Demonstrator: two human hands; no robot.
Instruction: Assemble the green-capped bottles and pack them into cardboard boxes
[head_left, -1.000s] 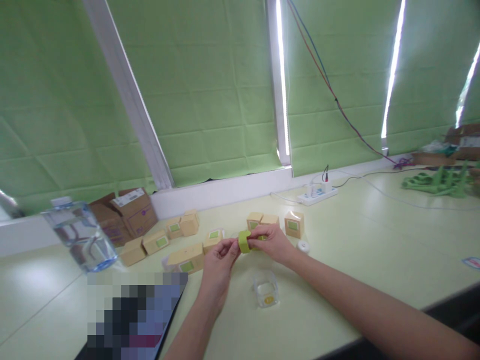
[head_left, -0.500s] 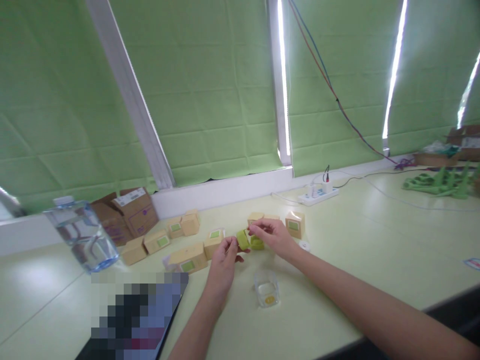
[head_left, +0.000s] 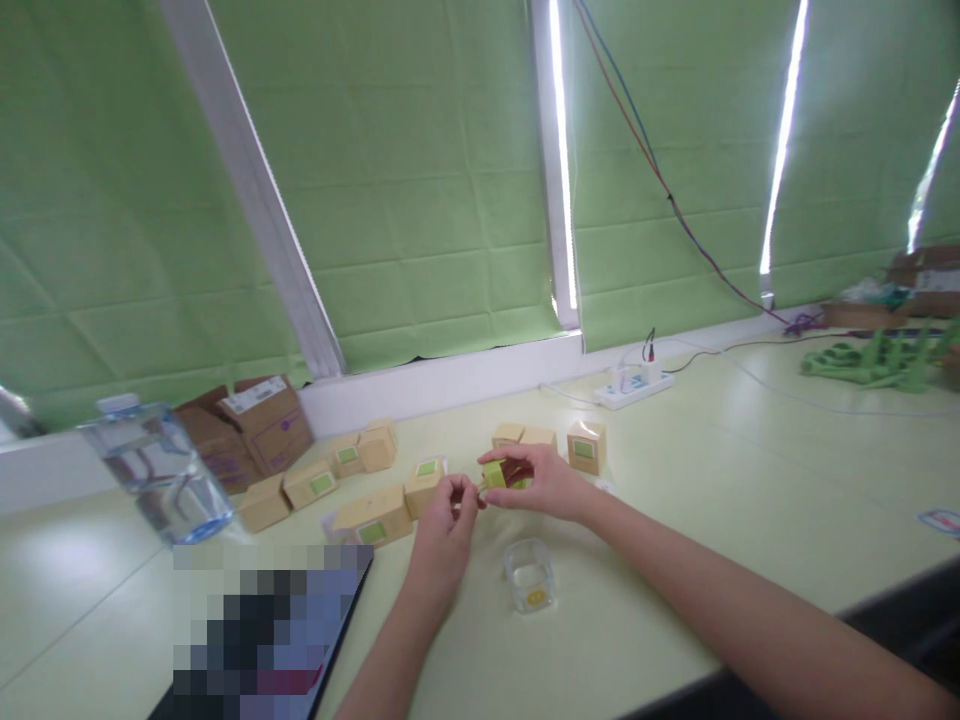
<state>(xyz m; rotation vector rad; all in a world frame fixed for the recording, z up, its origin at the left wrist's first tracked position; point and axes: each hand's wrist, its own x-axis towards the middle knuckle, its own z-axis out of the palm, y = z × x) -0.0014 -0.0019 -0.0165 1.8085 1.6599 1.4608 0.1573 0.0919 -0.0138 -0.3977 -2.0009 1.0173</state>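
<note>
Both hands meet over the pale table (head_left: 712,520) near its middle. My right hand (head_left: 536,482) curls its fingers round a small green roll of tape (head_left: 495,474). My left hand (head_left: 444,528) has its fingertips pinched together right beside the roll, apparently on its loose end. Directly below the hands a small clear square container (head_left: 530,575) with something yellow inside stands on the table. Several small tan boxes with green labels (head_left: 585,446) lie around and behind the hands.
A clear water bottle (head_left: 154,468) and brown cardboard cartons (head_left: 259,422) stand at the left. A blurred dark device (head_left: 262,630) lies at the near left. A white power strip (head_left: 631,385) with cables sits by the window sill. Green plastic parts (head_left: 874,360) lie far right.
The hands drew apart half a second ago, with a green piece in each, and have come together again on the green roll. The view shifted slightly.
</note>
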